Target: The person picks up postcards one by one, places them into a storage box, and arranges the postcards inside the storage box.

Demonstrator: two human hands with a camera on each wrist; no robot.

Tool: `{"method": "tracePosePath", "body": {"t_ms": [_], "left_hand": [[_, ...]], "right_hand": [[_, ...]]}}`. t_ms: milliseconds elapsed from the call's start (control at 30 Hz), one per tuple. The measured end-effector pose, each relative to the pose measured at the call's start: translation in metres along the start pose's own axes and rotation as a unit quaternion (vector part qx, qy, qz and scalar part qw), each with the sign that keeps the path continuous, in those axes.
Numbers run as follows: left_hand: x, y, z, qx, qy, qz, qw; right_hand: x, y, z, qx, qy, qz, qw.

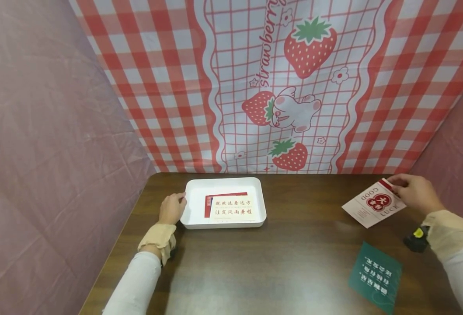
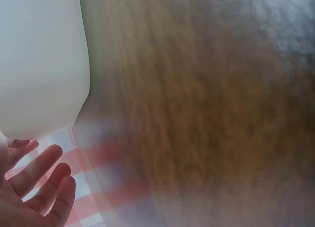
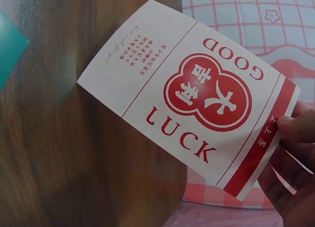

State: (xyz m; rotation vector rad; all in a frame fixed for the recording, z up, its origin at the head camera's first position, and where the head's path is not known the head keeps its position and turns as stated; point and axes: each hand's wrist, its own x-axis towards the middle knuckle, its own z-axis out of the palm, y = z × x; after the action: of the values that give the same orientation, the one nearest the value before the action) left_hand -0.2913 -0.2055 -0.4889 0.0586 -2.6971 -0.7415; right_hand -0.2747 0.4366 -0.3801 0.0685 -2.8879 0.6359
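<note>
My right hand (image 1: 417, 190) pinches a white and red "GOOD LUCK" card (image 1: 377, 204) by its red-banded end. The thumb lies over that band in the right wrist view, and the card's far end tilts down toward the table. My left hand (image 1: 172, 208) holds the left rim of a white tray (image 1: 192, 223) between thumb and index finger. Its other fingers (image 2: 49, 187) hang loosely bent beside the tray's outer wall in the left wrist view. Inside the tray, a cream card (image 1: 233, 209) with red writing partly covers a red card (image 1: 208, 205).
A teal card (image 1: 376, 276) with white writing lies on the brown wooden table (image 1: 286, 262), nearer me than the right hand. A red-and-white strawberry cloth (image 1: 278, 87) hangs behind the table, with pink sheets (image 1: 58, 153) at the sides.
</note>
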Motion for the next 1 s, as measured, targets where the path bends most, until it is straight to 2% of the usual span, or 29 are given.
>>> {"method": "tracePosePath", "body": {"t_ms": [267, 700, 1000], "left_hand": [[0.001, 0.002, -0.001, 0.002, 0.005, 0.010, 0.9999], [-0.001, -0.001, 0.000, 0.000, -0.006, -0.002, 1.0000], [-0.001, 0.000, -0.001, -0.001, -0.003, -0.001, 1.0000]], "right_hand": [[0.001, -0.006, 0.001, 0.012, 0.009, -0.004, 1.000], [0.002, -0.018, 0.008, 0.027, 0.027, -0.016, 0.999], [0.004, -0.019, 0.015, 0.039, 0.026, 0.004, 0.999]]}}
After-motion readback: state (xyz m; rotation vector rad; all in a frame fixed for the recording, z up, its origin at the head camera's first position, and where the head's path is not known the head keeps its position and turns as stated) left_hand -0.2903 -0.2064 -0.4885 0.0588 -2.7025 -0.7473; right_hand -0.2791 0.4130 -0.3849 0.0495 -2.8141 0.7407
